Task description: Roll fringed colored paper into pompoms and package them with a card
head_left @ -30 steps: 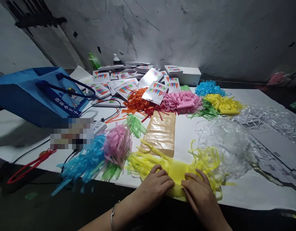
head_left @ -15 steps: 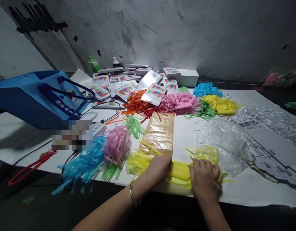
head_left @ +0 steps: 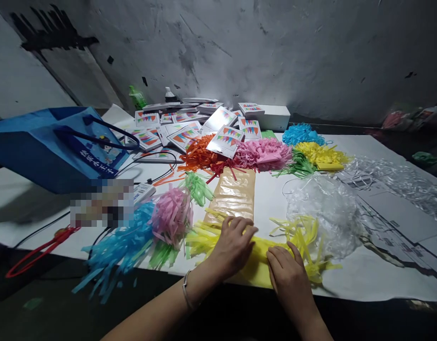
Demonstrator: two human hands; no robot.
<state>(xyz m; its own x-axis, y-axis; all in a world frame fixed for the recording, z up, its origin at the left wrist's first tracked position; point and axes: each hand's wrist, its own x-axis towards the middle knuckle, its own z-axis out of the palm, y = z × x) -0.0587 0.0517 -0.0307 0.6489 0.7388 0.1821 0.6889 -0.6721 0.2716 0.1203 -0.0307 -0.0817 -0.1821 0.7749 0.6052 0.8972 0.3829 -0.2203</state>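
Note:
Yellow tissue paper [head_left: 255,274] with fringed ends lies at the front edge of the table, its strips spreading to both sides. My left hand [head_left: 236,244], with a bracelet at the wrist, rests on its left part, fingers bent and slightly apart. On the right part lies my right hand [head_left: 287,270], its fingers close together and pointing left over the paper. Whether either hand pinches the paper is hidden. Just behind is a flat brown paper packet [head_left: 236,192]. Clear crumpled plastic [head_left: 323,213] lies right of the packet.
Pink [head_left: 172,215] and blue tassels [head_left: 122,241] lie left, beside a blue bag [head_left: 44,147] and a red cord [head_left: 44,253]. Printed packs [head_left: 182,128] are heaped at the back. Coloured fringe bundles [head_left: 264,154] lie before them; printed sheets [head_left: 399,232] are at right.
My left hand has loosened from a fist, its fingers now raised and spread a little. My right hand has moved left along the yellow paper, closer to the left one.

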